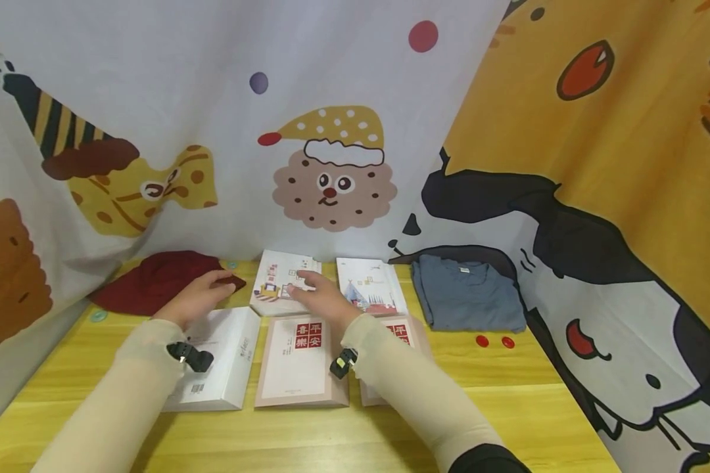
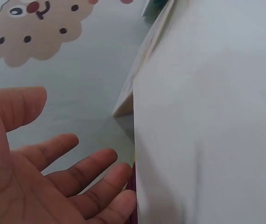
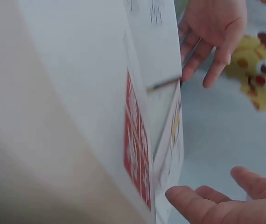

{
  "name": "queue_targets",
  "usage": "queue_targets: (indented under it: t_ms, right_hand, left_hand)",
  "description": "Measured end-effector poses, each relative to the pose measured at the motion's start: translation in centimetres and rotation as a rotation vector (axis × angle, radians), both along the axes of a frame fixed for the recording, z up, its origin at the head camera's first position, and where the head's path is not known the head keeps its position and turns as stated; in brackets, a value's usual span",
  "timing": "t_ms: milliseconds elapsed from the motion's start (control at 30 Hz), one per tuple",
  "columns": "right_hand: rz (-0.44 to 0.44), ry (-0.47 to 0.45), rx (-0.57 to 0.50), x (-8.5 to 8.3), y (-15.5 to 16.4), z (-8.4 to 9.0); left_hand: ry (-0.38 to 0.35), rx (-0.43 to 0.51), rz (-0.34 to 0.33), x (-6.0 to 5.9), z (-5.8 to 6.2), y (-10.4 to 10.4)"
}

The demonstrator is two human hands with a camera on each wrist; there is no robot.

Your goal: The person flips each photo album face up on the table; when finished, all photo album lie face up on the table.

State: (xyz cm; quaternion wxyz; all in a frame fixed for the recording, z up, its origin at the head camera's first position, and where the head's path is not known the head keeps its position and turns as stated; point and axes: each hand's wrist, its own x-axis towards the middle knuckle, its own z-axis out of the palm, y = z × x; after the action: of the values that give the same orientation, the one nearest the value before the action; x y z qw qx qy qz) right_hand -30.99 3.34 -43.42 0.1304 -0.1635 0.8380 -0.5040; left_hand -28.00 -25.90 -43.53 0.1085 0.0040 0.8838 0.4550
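Note:
My left hand (image 1: 204, 292) hovers open over the far end of a white box (image 1: 225, 368), fingertips near a dark red cloth (image 1: 154, 279). In the left wrist view its fingers (image 2: 63, 172) lie relaxed beside the box's white face (image 2: 207, 116), holding nothing. My right hand (image 1: 316, 295) is spread flat over an illustrated booklet (image 1: 272, 279), just beyond a pale book with a red label (image 1: 298, 368). In the right wrist view the right fingers (image 3: 217, 205) are straight and empty beside that red-labelled book (image 3: 135, 140), and the left hand (image 3: 212, 32) shows beyond it.
A second red-labelled book (image 1: 399, 328) lies half under my right forearm, with another illustrated booklet (image 1: 369, 286) behind it. A folded blue shirt (image 1: 467, 292) sits at the right. Cartoon-printed curtains (image 1: 331, 131) close in the yellow wooden table (image 1: 509, 394) at the back and both sides.

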Motion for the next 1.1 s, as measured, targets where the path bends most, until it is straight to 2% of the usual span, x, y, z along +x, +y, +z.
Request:
queue_targets:
  t_ms: [133, 300, 533, 667, 800, 1000, 1100]
  right_hand:
    - [0.046, -0.003, 0.028, 1.8, -0.7, -0.1]
    - [0.101, -0.074, 0.024, 4.2, -1.6, -0.1]
    - [0.2, -0.115, 0.023, 6.8, -2.8, -0.6]
    - [0.245, -0.127, 0.046, 8.1, -3.4, -1.0]
    - [0.295, -0.168, 0.033, 9.0, -3.7, -1.3]
    - [0.348, -0.203, -0.006, 10.1, -4.1, -1.3]
    - [0.345, -0.217, -0.019, 10.4, -4.4, -1.3]
  left_hand:
    - [-0.019, 0.007, 0.025, 2.3, -0.1, -1.6]
    - [0.031, -0.004, 0.026, 4.6, -0.8, -3.1]
    - [0.095, -0.039, -0.014, 6.8, -1.8, -5.1]
    - [0.097, -0.047, -0.028, 7.7, -2.3, -6.0]
    - [0.026, -0.029, -0.019, 8.3, -2.6, -6.8]
    - [-0.157, 0.093, -0.017, 9.2, -3.0, -7.9]
    - [-0.226, 0.149, -0.048, 9.8, -2.9, -8.2]
